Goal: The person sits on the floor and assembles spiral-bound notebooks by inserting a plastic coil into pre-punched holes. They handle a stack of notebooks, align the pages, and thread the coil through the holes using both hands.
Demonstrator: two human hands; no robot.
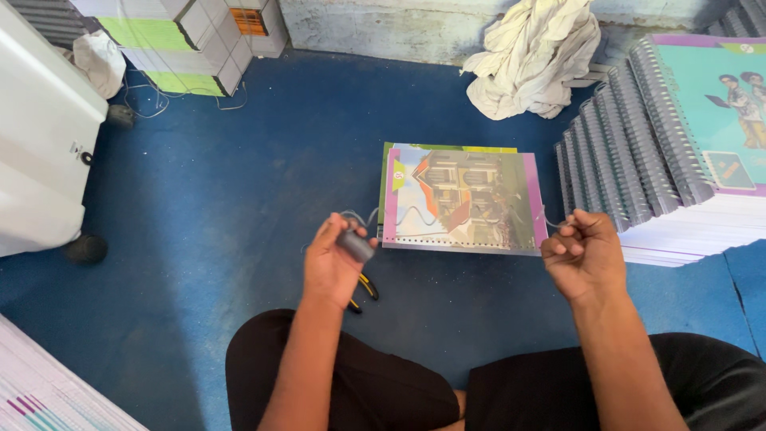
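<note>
While the left hand (pixel 335 259) curls round a small dark spool (pixel 356 245) at centre frame, the right hand (pixel 585 254) is fisted, pinching a thin wavy wire (pixel 415 214) stretched between them over the punched booklet (pixel 461 199) (colourful building cover) on the blue floor (pixel 239 183). Yellow-handled pliers (pixel 365 291) lie beneath the left hand. Spiral-bound books (pixel 670 136) stack at right.

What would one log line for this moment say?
left hand: holds dark spool | right hand: fist pulling thin wire | unbound book on blue floor | pliers beneath left hand
</note>
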